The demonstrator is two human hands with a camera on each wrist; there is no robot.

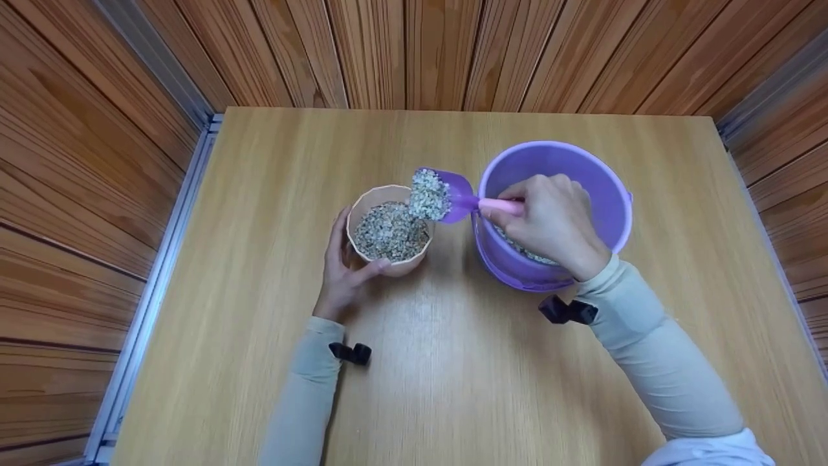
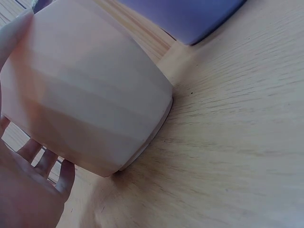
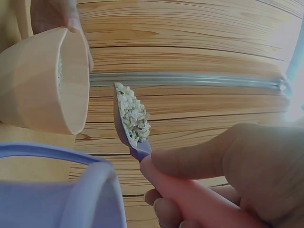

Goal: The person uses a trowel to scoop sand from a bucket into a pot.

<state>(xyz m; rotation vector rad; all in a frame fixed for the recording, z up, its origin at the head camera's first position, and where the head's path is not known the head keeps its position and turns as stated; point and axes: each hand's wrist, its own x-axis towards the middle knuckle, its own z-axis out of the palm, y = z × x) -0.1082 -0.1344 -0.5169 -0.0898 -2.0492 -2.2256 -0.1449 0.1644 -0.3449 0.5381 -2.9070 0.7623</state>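
Observation:
My right hand (image 1: 553,217) grips the pink handle of a small purple shovel (image 1: 461,196). A heap of pale gravel (image 3: 133,114) lies on its blade, which is held over the right rim of a peach faceted pot (image 1: 406,266). Grey gravel (image 1: 391,231) partly fills that pot. Around the pot's left side my left hand (image 1: 343,278) curls, thumb at the near rim and fingers along the far side; the left wrist view shows the fingers against its wall (image 2: 95,90). The pot stands on the table.
A purple bucket (image 1: 614,194) stands right of the pot, beneath my right hand, with more gravel inside and its handle lowered along the near side. Wooden panel walls (image 1: 375,52) border the wooden table (image 1: 453,388) at the back and sides.

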